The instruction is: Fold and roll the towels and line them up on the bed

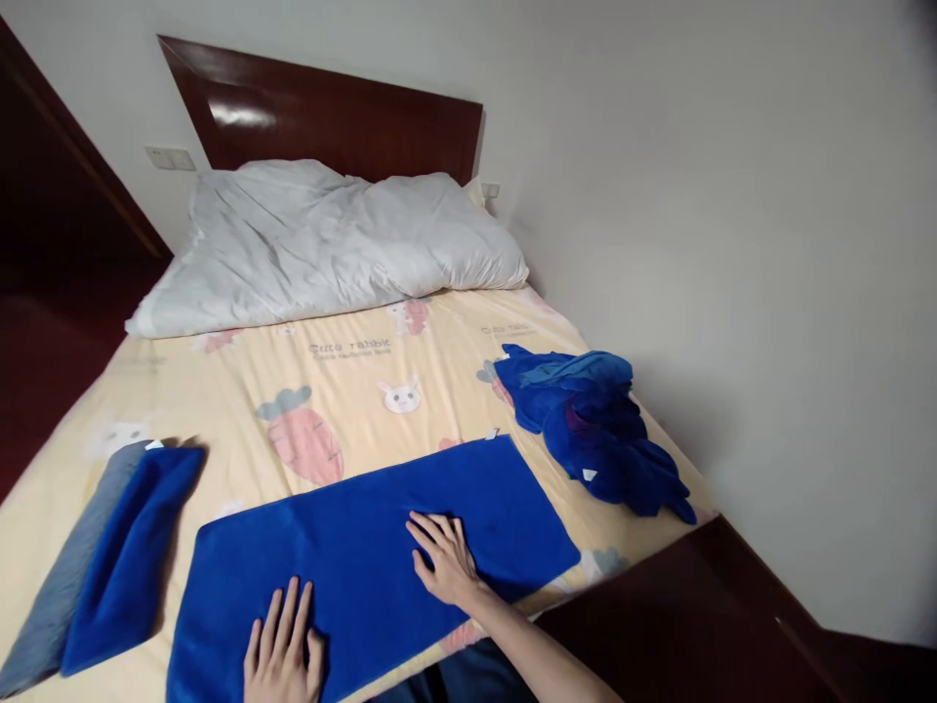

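A blue towel (351,547) lies spread out as a long rectangle across the near part of the bed, a small white tag at its far edge. My left hand (284,649) rests flat on its left part, fingers stretched and slightly apart. On the middle of the same towel lies my right hand (443,561), palm down with fingers extended. Neither hand grips anything. To the left are a folded blue towel (132,557) and a folded grey one (80,576), side by side. A crumpled heap of blue towels (600,430) sits on the right.
The bed sheet (431,376) is pale yellow with rabbits and carrots. A grey-white quilt (329,244) is bunched against the dark wooden headboard (329,107). A wall (768,322) runs along the right. Dark red floor (659,625) shows beyond the bed's near right edge.
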### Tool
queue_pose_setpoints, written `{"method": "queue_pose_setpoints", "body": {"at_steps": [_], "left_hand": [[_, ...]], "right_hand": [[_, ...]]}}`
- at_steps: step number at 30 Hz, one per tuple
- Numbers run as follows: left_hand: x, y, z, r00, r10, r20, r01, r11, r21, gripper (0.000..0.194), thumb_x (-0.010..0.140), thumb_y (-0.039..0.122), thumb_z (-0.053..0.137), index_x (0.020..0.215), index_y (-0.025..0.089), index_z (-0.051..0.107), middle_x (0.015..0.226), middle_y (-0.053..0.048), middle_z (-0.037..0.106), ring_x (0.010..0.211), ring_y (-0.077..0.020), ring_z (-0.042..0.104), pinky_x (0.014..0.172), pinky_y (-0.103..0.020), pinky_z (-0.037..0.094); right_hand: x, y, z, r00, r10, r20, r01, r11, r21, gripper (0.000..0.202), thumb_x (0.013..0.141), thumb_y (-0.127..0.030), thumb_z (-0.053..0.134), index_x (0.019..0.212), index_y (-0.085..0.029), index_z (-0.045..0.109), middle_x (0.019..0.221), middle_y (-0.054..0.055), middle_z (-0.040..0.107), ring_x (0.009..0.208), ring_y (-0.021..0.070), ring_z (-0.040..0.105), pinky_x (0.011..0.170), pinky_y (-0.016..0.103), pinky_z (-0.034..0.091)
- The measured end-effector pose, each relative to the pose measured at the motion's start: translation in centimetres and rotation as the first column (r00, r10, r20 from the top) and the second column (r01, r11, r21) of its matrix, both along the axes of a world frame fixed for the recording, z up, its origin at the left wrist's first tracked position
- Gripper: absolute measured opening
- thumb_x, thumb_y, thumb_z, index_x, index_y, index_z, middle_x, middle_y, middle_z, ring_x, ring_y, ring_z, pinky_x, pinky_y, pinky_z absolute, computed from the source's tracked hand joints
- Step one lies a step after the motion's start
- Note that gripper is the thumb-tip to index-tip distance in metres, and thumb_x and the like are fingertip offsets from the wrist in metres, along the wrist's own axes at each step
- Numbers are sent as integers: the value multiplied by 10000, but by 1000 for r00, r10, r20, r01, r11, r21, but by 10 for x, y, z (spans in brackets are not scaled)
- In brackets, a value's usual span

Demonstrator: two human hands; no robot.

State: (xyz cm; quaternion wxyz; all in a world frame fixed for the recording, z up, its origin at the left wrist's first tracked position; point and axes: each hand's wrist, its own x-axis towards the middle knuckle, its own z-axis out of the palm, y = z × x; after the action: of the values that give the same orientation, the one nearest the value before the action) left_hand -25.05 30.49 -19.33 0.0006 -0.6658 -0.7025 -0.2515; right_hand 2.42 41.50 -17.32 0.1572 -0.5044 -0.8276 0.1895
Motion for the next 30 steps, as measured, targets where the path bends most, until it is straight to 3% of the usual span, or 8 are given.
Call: {"method": "queue_pose_setpoints", "body": {"at_steps": [3, 6, 8, 11, 15, 22, 27, 30], "left_hand": [[-2, 0, -1, 1000, -2, -28, 2, 1000, 1, 813, 865, 302, 477, 1619, 384, 185, 1642, -6, 346, 1503, -311, 356, 1258, -554, 217], [-3, -1, -2, 999, -16, -35, 17, 1000, 3, 830, 849, 290, 490, 1617, 385, 189, 1635, -3, 361, 1497, -313, 367, 1259, -549, 217], [-3, -1, -2, 1000, -16, -24, 16, 1000, 9, 845, 833, 285, 500, 1613, 393, 194, 1631, 6, 367, 1497, -316, 365, 1261, -550, 217], [-2, 0, 0, 1000, -9, -5, 9, 1000, 16, 850, 824, 283, 501, 1611, 398, 199, 1637, 9, 355, 1502, -322, 356, 1259, -560, 219], [1, 2, 3, 1000, -8, 1, 8, 1000, 1, 837, 839, 284, 490, 1613, 399, 192, 1653, 13, 320, 1502, -328, 354, 1255, -575, 229], [4, 1, 6, 1000, 10, -12, -11, 999, -52, 800, 886, 252, 463, 1621, 377, 174, 1665, 0, 295, 1514, -312, 335, 1262, -560, 219], [2, -2, 3, 1000, 9, -21, -10, 997, -78, 801, 889, 240, 472, 1624, 358, 176, 1665, -15, 294, 1524, -303, 317, 1269, -536, 202], [0, -4, 0, 1000, -3, -26, 0, 995, -102, 771, 891, 239, 475, 1621, 301, 235, 1655, -40, 317, 1531, -296, 301, 1274, -512, 186]], "right_hand": [[3, 6, 3, 999, 45, 21, -45, 999, 9, 581, 996, -325, 480, 1565, -373, 376, 1617, 32, 420, 1426, 275, 425, 1111, 538, 359], [23, 33, 6, 996, 51, 75, -55, 997, 53, 562, 1006, -392, 484, 1559, -371, 388, 1635, 44, 386, 1492, 276, 354, 1187, 590, 246], [48, 61, 7, 992, -30, 126, 18, 996, 92, 552, 1017, -418, 462, 1559, -338, 397, 1643, 55, 371, 1520, 253, 314, 1231, 577, 175], [93, 103, 6, 965, -154, 214, 128, 983, 132, 544, 1030, -416, 426, 1558, -283, 408, 1651, 67, 353, 1542, 208, 274, 1254, 512, 173], [140, 138, -1, 901, -300, 315, 260, 952, 163, 551, 1044, -428, 395, 1564, -246, 390, 1655, 87, 342, 1547, 184, 263, 1255, 493, 179], [159, 159, -6, 873, -294, 389, 278, 955, 98, 550, 1067, -401, 345, 1593, -240, 320, 1677, 91, 287, 1558, 161, 216, 1251, 453, 172], [162, 152, -10, 873, -258, 413, 248, 966, 78, 577, 1062, -408, 336, 1603, -211, 295, 1691, 109, 240, 1574, 200, 159, 1253, 491, 136], [173, 154, -14, 861, -314, 400, 299, 949, 103, 562, 1069, -374, 288, 1599, -189, 311, 1692, 113, 233, 1574, 208, 156, 1252, 489, 145]]}}
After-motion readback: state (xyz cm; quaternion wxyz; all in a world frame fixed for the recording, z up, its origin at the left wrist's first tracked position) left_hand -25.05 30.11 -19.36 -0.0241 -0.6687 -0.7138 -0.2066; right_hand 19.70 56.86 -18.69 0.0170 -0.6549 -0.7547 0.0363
